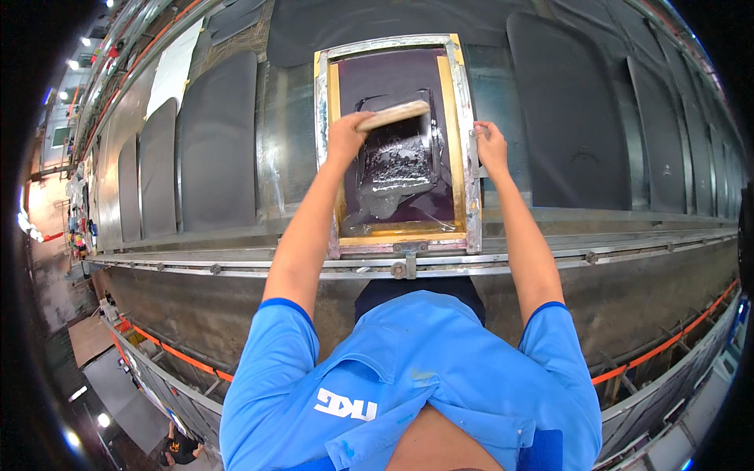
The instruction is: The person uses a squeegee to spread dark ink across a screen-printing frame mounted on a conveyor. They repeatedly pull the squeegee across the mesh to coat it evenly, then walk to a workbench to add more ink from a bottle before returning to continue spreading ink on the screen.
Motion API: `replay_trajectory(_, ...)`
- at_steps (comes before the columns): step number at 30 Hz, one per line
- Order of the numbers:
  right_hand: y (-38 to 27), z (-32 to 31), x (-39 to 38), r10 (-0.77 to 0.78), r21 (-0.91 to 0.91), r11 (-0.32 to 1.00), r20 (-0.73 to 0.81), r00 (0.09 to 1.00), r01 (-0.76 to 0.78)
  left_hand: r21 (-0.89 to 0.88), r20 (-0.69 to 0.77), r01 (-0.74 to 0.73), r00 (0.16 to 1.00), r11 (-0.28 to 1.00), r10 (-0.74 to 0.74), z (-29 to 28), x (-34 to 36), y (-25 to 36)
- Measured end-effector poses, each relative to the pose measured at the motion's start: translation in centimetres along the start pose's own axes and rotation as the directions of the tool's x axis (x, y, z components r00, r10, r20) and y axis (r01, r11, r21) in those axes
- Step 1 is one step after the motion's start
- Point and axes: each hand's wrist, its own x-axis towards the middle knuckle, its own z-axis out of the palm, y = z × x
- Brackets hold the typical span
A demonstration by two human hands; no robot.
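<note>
A screen-printing frame (473,196) with pale metal sides and yellow tape along its inner edges lies on the long table before me. Inside it, wet, glossy dark ink (397,165) is spread over the purple mesh (369,67). My left hand (344,141) is closed around the left end of a squeegee (399,115) with a pale wooden handle, held slantwise over the inked part. The squeegee's lower edge is hard to make out. At the frame's right side, my right hand (491,147) has its fingers curled onto the outer rail.
Dark flat panels with rounded corners, such as one on the left (220,141) and one on the right (567,118), line the table. A metal rail (314,265) with a clamp (404,267) runs along the near edge. Another person (181,447) is far off at lower left.
</note>
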Motion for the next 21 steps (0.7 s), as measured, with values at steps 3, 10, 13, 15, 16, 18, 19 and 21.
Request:
replay_trajectory(3, -1.8, -0.6, -0.5, -0.043, 0.001, 0.999, -0.108, 0.993, 0.043, 0.002, -0.031, -0.095, 0.995, 0.995, 0.095, 1.3, -5.8, 1.7)
replay_trajectory(10, -8.6, 0.2, -2.8, -0.135, -0.039, 0.991, -0.222, 0.966, 0.129, -0.004, 0.092, -0.153, 0.984, 0.988, 0.153, -3.1, -20.3, 3.6)
replay_trajectory(13, -11.7, 4.3, -5.0, -0.138, -0.006, 0.99, -0.209, 0.968, 0.14, -0.023, 0.075, -0.102, 0.992, 0.995, 0.103, -7.8, -23.0, 2.2)
replay_trajectory(15, -13.3, 8.6, -6.1, -0.147, 0.02, 0.988, -0.202, 0.968, 0.154, -0.056, 0.069, -0.028, 0.997, 0.998, 0.032, -11.4, -24.0, -0.5)
replay_trajectory(16, -15.0, 11.0, -6.9, -0.09, 0.062, 0.993, -0.168, 0.982, 0.101, -0.084, 0.027, 0.014, 1.0, 0.996, -0.012, -13.3, -24.4, -2.7)
replay_trajectory(18, -17.6, 17.1, -8.3, -0.089, 0.112, 0.988, -0.135, 0.987, 0.104, -0.044, -0.046, 0.039, 0.998, 0.998, -0.041, -16.7, -25.2, -7.3)
replay_trajectory(19, -18.8, 19.6, -8.8, -0.09, 0.124, 0.987, -0.122, 0.988, 0.106, -0.037, -0.081, 0.05, 0.995, 0.998, -0.053, -18.1, -25.5, -9.3)
replay_trajectory(21, -21.1, 25.8, -10.8, -0.148, 0.098, 0.982, -0.153, 0.977, 0.164, 0.08, -0.072, -0.024, 0.997, 0.996, 0.03, -21.0, -26.5, -14.0)
